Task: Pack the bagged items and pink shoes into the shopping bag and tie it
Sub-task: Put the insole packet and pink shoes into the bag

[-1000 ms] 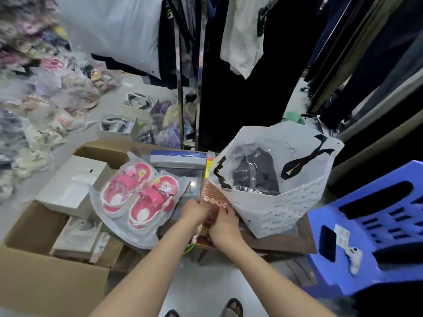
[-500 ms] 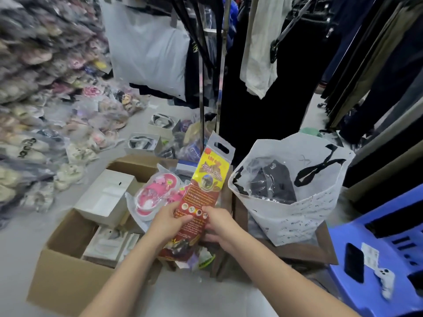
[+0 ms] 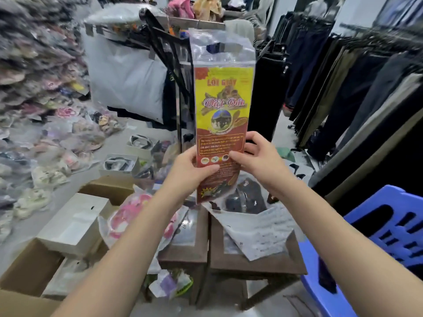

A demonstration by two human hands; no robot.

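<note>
I hold a long clear-topped packet of insoles [image 3: 223, 99], printed yellow and red, upright in front of me. My left hand [image 3: 191, 167] grips its left edge and my right hand [image 3: 256, 159] grips its right edge, both near the lower half. Below it, the white shopping bag [image 3: 261, 232] stands open on a low wooden table [image 3: 251, 264], with a dark bagged garment [image 3: 247, 197] inside. The pink shoes [image 3: 128, 216] lie in a clear plastic bag to the left, partly hidden by my left forearm.
A cardboard box [image 3: 25, 268] with white boxes [image 3: 75, 225] sits at the lower left. Piles of bagged shoes [image 3: 34, 110] fill the left side. A blue plastic chair [image 3: 384, 236] stands at the right. Clothes racks [image 3: 343, 88] hang behind and to the right.
Both hands have lifted the insole packet from the table up to chest height and turned it upright. The view has tilted upward.
</note>
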